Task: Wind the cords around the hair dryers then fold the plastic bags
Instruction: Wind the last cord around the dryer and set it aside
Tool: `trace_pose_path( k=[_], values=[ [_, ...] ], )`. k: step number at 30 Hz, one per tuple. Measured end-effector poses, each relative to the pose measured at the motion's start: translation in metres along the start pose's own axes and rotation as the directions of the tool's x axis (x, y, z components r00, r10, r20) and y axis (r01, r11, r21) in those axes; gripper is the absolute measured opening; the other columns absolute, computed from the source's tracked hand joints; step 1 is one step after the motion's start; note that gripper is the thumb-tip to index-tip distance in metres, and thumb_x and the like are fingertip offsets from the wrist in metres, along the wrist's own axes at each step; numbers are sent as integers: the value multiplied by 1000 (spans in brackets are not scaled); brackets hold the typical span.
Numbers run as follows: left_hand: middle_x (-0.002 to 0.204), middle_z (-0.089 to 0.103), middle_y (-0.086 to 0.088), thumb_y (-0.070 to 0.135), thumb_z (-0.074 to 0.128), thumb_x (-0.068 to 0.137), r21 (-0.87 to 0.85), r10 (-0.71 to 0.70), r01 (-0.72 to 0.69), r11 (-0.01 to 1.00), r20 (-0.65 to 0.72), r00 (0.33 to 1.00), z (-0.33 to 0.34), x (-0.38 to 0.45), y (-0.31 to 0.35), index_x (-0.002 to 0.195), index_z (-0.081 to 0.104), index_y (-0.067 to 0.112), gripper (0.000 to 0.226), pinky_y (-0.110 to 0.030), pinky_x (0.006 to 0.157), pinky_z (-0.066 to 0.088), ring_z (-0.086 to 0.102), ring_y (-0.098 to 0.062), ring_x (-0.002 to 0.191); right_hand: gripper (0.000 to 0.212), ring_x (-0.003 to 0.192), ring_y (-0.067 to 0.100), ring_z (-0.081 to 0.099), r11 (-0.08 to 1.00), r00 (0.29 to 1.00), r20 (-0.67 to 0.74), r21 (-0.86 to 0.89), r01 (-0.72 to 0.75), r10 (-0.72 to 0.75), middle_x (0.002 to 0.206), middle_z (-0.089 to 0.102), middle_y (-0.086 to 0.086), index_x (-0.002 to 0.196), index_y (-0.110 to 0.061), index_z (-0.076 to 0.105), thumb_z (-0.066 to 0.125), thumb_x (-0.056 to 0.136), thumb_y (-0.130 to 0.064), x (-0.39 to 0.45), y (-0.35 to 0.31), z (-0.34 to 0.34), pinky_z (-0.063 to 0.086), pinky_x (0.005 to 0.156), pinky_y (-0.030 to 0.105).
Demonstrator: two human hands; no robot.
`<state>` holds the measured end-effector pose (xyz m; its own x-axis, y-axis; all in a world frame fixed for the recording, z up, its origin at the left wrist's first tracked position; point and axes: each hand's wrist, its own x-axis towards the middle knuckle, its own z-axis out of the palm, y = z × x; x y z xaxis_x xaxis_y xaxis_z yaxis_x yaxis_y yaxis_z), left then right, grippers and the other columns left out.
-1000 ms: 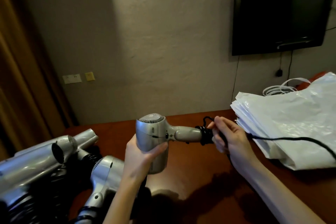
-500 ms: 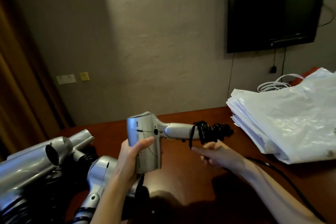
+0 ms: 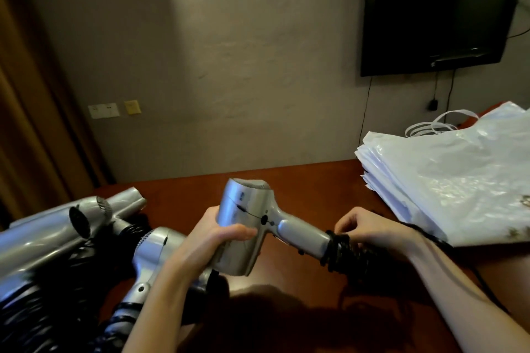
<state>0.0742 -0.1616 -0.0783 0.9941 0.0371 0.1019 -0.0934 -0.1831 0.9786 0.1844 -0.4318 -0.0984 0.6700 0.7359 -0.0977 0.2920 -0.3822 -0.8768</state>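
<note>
— What's on my tabletop [image 3: 301,180]?
— Reddish-brown wood. At my left lies a heap of silver hair dryers [image 3: 86,226] with black cords among them.
— And at my right?
— A stack of white plastic bags [image 3: 447,180] lies flat there, reaching the far edge.

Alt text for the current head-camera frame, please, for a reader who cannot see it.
Over a brown table, the left hand grips a silver hair dryer by its barrel while the right hand winds its black cord around the handle's end. More dryers lie at left; stacked white plastic bags at right.
</note>
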Motion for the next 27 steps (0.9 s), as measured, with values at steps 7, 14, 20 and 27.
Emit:
trace_pose_path(
  k=[7,14,20,27],
  values=[
    [92,71,-21,40,81,41,152,119,-104,983,-93,988,2,5,-6,97,68,5,67,-41,74,53,67,-24,78,16,61,-1,55,995,962,-268,-90,36,-59,64,63,-7,69,-19,71,70,86,-22,2,-18,4,39,61,13],
    [85,72,-1,48,79,40,310,252,-158,937,-291,923,3,7,-11,94,66,23,62,-52,75,54,68,-27,82,22,69,-2,59,947,868,-478,-319,-30,-133,81,66,-10,96,-19,71,50,97,-14,6,-46,33,42,60,4],
    [80,68,8,55,76,43,393,325,-198,898,-290,900,9,7,-11,91,63,26,57,-39,66,55,64,-11,74,17,50,6,62,983,860,-509,-148,-104,14,72,67,2,107,-15,66,52,97,-15,8,-44,34,44,53,11],
    [76,67,1,53,76,41,247,327,-236,940,-447,833,6,7,-9,82,63,23,53,-46,69,52,64,-24,77,13,46,12,57,987,800,-599,104,120,-34,71,71,3,111,-15,51,46,99,-12,12,-54,46,45,47,19]
  ],
)
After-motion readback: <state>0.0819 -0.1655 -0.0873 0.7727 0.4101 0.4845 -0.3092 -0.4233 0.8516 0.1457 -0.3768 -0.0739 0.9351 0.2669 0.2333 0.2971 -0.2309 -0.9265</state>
